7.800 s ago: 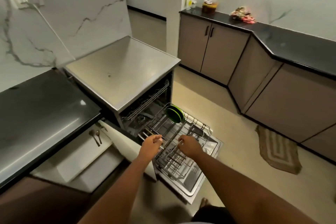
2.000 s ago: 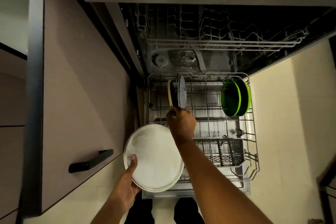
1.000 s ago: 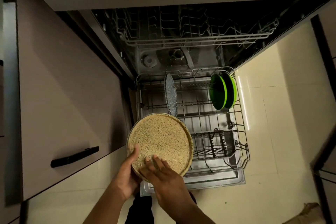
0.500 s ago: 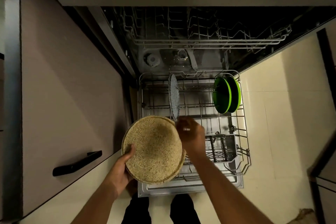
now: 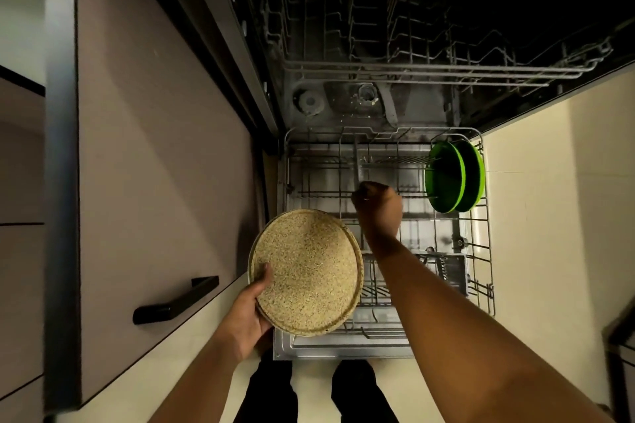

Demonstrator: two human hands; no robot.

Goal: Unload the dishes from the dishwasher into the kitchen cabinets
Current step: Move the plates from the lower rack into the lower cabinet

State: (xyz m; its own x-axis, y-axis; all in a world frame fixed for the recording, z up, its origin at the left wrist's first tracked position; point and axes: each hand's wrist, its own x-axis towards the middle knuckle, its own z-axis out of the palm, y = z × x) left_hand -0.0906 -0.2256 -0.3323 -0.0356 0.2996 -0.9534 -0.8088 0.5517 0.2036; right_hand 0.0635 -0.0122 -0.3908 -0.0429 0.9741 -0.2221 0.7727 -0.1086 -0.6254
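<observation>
Your left hand grips a stack of plates, a tan speckled plate on top with your thumb on its face, held over the front left corner of the lower rack. Your right hand reaches mid-rack, fingers curled on the lower edge of a thin grey plate seen edge-on; probably a pinch, though the contact is hidden. Two green plates stand upright at the rack's back right. Beyond, the upper rack sits inside the dishwasher.
</observation>
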